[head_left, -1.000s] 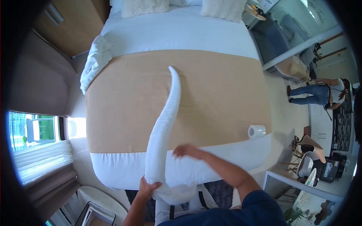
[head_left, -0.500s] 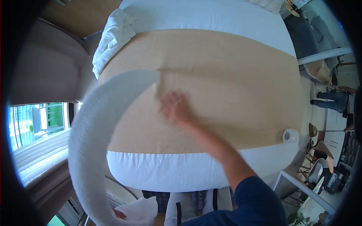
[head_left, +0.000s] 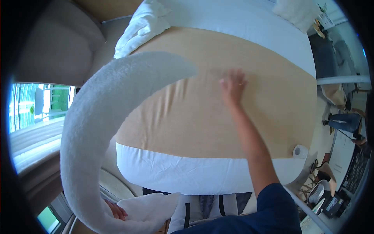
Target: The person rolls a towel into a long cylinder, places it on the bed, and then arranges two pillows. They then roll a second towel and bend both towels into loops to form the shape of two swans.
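The long white towel [head_left: 91, 117] is rolled into a thick, fuzzy band that bends in a wide arc. It rises from the near left, passes over the left part of the bed [head_left: 218, 175] and narrows to a tip above the beige runner [head_left: 202, 117]. Its near end opens into a loose flap beside the person's lap.

The left hand [head_left: 118, 210] is low at the near left, partly hidden by the towel. Its grip is clamped on the towel near the flap, with the visible fingers curled together against the fabric. The right hand [head_left: 234, 85] reaches out over the middle of the runner, to the right of the towel's tip and apart from it. Its grip is empty, with the fingers spread apart and slightly blurred; whether they touch the runner cannot be told.

A paper roll [head_left: 300, 151] stands at the right near corner of the runner. A crumpled white cloth [head_left: 143, 27] lies at the far left edge of the bed, and a fluffy pillow [head_left: 297, 14] is at the far right. Beyond the bed's right side are another person [head_left: 346, 122] in jeans and a chair [head_left: 328, 176].
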### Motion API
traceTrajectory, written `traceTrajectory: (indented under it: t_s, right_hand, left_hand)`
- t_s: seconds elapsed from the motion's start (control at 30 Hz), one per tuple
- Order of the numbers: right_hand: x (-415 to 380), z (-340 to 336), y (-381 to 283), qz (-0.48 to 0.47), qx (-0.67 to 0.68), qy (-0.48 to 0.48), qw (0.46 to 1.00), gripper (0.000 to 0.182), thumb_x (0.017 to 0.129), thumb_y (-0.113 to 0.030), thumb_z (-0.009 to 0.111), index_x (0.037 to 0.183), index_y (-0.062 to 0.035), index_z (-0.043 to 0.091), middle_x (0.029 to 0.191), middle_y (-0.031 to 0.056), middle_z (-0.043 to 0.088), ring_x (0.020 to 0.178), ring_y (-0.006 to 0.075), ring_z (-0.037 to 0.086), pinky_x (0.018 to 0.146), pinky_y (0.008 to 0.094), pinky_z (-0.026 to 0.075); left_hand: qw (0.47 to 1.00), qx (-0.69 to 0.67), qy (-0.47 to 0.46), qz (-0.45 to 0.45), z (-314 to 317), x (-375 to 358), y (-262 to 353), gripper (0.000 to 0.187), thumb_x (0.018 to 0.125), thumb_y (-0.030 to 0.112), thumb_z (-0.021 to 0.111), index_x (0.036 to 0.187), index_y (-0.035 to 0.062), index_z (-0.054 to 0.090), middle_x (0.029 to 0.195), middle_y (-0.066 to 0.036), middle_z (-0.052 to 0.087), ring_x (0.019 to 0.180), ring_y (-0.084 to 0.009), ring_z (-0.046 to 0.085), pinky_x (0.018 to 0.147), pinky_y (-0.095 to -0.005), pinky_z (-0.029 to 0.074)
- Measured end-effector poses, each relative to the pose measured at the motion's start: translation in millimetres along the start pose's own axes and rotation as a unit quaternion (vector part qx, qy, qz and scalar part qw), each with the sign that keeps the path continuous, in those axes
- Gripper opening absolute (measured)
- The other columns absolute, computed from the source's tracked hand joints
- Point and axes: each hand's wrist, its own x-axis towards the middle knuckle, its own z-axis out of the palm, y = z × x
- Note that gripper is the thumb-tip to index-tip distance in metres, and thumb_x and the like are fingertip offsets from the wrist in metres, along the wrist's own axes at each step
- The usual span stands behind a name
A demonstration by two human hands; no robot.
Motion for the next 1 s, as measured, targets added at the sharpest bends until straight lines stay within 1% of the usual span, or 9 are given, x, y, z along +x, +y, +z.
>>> traceTrajectory:
  t_s: [0.1, 0.37, 0.47, 0.6, 0.67, 0.73, 0.77, 0.9, 1.0]
  right_hand:
    - [13.3, 21.1, -15.4, 0.042, -0.020, -0.028, 0.999, 0.062, 0.086, -0.040, 0.051, 0.137, -0.0094, 0.034, 0.142, 0.0205, 0.028, 0.133, 0.0407, 0.020, 0.106, 0.0573, 0.013]
    - [-199.3, 57.9, -395.0, -0.332, 0.258, -0.144, 0.896, 0.056, 0.080, -0.049, 0.051, 0.126, -0.0170, 0.049, 0.137, 0.0088, 0.039, 0.131, 0.0292, 0.027, 0.105, 0.0587, 0.014]
    - [-281.0, -1.3, -438.3, -0.505, 0.311, -0.529, 0.607, 0.058, 0.082, -0.059, 0.048, 0.118, -0.0138, 0.057, 0.126, 0.0138, 0.051, 0.128, 0.0308, 0.034, 0.107, 0.0517, 0.018]
    - [-266.6, -57.5, -386.0, 0.085, 0.614, -0.760, 0.196, 0.069, 0.084, -0.064, 0.042, 0.128, -0.0112, 0.046, 0.127, 0.0099, 0.051, 0.118, 0.0276, 0.048, 0.097, 0.0488, 0.037]
    - [-202.6, -61.9, -330.7, 0.191, 0.768, -0.609, -0.045, 0.091, 0.075, -0.079, 0.030, 0.136, -0.0115, 0.034, 0.134, 0.0087, 0.044, 0.123, 0.0302, 0.041, 0.099, 0.0493, 0.034]
    - [-118.2, -88.6, -278.8, 0.219, 0.851, -0.477, 0.019, 0.108, 0.063, -0.088, 0.025, 0.137, -0.0095, 0.033, 0.133, 0.0116, 0.046, 0.116, 0.0314, 0.049, 0.098, 0.0489, 0.037]
    - [-80.7, -117.4, -258.8, 0.297, 0.881, -0.366, -0.034, 0.110, 0.062, -0.089, 0.027, 0.135, -0.0068, 0.035, 0.128, 0.0133, 0.050, 0.112, 0.0313, 0.052, 0.098, 0.0484, 0.037]
    - [-32.0, -97.0, -113.9, 0.213, 0.942, -0.242, 0.099, 0.068, 0.085, -0.059, 0.044, 0.120, -0.0018, 0.051, 0.120, 0.0119, 0.055, 0.112, 0.0276, 0.051, 0.097, 0.0452, 0.039]
    - [-28.6, -107.4, 4.3, 0.320, 0.896, -0.087, 0.295, 0.043, 0.088, -0.036, 0.050, 0.113, -0.0022, 0.054, 0.107, 0.0106, 0.060, 0.100, 0.0256, 0.057, 0.090, 0.0420, 0.045]
  left_hand:
    - [0.992, 0.037, 0.117, -0.008, 11.7, -31.4, 7.4, 0.076, 0.054, 0.033, 0.087, 0.114, 0.0003, 0.053, 0.104, -0.013, 0.061, 0.099, -0.0272, 0.060, 0.091, -0.0430, 0.045]
    - [0.892, 0.117, 0.427, -0.085, 56.1, -93.5, 16.7, 0.083, 0.050, 0.035, 0.088, 0.115, -0.0011, 0.052, 0.105, -0.013, 0.061, 0.099, -0.0266, 0.059, 0.090, -0.0421, 0.044]
    - [0.863, 0.126, 0.479, -0.095, 63.4, -101.6, 16.7, 0.085, 0.048, 0.035, 0.089, 0.115, -0.0017, 0.052, 0.105, -0.013, 0.061, 0.099, -0.0263, 0.059, 0.090, -0.0418, 0.044]
    - [0.857, 0.142, 0.490, -0.079, 54.1, -100.0, 13.8, 0.088, 0.046, 0.036, 0.090, 0.116, -0.0024, 0.051, 0.105, -0.013, 0.061, 0.100, -0.0260, 0.059, 0.090, -0.0414, 0.044]
    - [0.865, 0.152, 0.473, -0.074, 41.4, -88.3, 9.5, 0.090, 0.045, 0.036, 0.090, 0.116, -0.0027, 0.051, 0.106, -0.013, 0.061, 0.100, -0.0258, 0.059, 0.090, -0.0412, 0.044]
    - [0.885, 0.166, 0.428, -0.079, 22.2, -63.8, 6.3, 0.091, 0.044, 0.037, 0.090, 0.116, -0.0031, 0.051, 0.106, -0.014, 0.061, 0.100, -0.0256, 0.059, 0.089, -0.0410, 0.044]
    - [0.912, 0.132, 0.363, -0.137, 1.1, -48.1, 9.5, 0.104, 0.037, 0.039, 0.092, 0.120, -0.0059, 0.047, 0.109, -0.013, 0.060, 0.100, -0.0238, 0.059, 0.087, -0.0379, 0.044]
    - [0.895, 0.375, 0.044, -0.237, -34.5, 66.9, 15.6, 0.110, 0.039, 0.039, 0.090, 0.126, -0.0058, 0.040, 0.113, -0.019, 0.056, 0.104, -0.0273, 0.056, 0.091, -0.0377, 0.043]
    - [0.798, 0.462, -0.095, -0.376, -40.4, 183.5, 14.6, 0.100, 0.042, 0.023, 0.083, 0.131, 0.0031, 0.042, 0.113, -0.020, 0.059, 0.105, -0.0290, 0.058, 0.095, -0.0364, 0.042]
